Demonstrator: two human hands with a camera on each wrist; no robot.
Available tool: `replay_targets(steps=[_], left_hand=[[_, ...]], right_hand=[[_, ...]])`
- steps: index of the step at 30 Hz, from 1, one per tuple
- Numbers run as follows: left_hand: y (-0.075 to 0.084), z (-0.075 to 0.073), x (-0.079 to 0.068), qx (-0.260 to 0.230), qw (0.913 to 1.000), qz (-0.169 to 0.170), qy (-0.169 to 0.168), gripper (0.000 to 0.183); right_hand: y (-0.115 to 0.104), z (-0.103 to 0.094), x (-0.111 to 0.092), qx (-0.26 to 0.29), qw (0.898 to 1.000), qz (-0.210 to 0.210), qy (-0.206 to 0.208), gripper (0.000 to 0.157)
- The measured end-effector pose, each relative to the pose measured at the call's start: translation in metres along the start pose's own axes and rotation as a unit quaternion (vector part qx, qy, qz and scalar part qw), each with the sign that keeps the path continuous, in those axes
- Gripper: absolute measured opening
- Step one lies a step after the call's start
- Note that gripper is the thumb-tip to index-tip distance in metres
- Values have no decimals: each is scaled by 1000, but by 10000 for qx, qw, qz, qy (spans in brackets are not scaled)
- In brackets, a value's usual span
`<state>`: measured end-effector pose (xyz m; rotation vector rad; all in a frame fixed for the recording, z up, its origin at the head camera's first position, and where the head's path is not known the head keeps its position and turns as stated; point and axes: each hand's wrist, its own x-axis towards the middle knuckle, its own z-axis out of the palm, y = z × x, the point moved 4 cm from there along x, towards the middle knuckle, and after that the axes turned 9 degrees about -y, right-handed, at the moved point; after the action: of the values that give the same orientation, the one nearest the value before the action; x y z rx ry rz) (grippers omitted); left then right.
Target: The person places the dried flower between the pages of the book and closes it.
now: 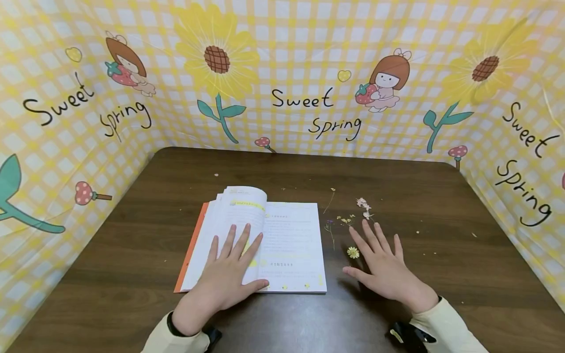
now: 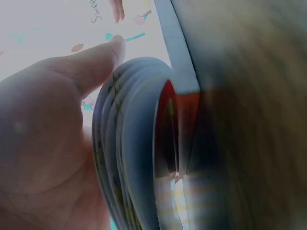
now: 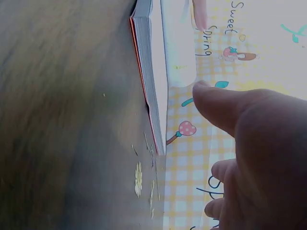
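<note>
An orange-covered book [image 1: 291, 235] lies open on the dark wooden table, its left pages arching up. My left hand [image 1: 227, 277] rests on those left pages with fingers spread. In the left wrist view the curved pages [image 2: 139, 143] bulge beside the thumb [image 2: 91, 67]. To the right of the book, my right hand [image 1: 384, 269] hovers over the table, fingers spread and holding nothing. Nearest its thumb lies a small yellow daisy-like flower [image 1: 353, 252], also seen in the right wrist view as a flat yellow flower [image 3: 138, 179].
Several thin dried sprigs lie between book and right hand, among them a purple-tipped sprig [image 1: 330, 230] and a yellow sprig [image 1: 328, 198]. Pale pink blossoms [image 1: 363, 203] lie past the right fingertips. A yellow checked cloth [image 1: 304, 59] rises around the table's back and sides.
</note>
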<state>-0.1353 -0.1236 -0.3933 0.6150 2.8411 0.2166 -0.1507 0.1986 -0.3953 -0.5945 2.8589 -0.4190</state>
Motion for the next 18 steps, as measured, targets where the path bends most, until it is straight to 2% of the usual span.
replay_targets(steps=[5,9,13,18], left_hand=[[-6,-2,-6,-189,9998,23,31,88],[-13,-1,-9,-270,9996,-54,19,84],[-19,-1,-12,-345,9993,-121,-34,82],[-26,-2,-16,-461,9988,-157,8,83]], right_hand=[[7,-4,3,148,9998,-132,11,85],[14,-6,7,308,9992,-247,66,78],[21,-6,11,433,9987,-230,159,63],[29,-4,19,311,9984,-222,405,42]])
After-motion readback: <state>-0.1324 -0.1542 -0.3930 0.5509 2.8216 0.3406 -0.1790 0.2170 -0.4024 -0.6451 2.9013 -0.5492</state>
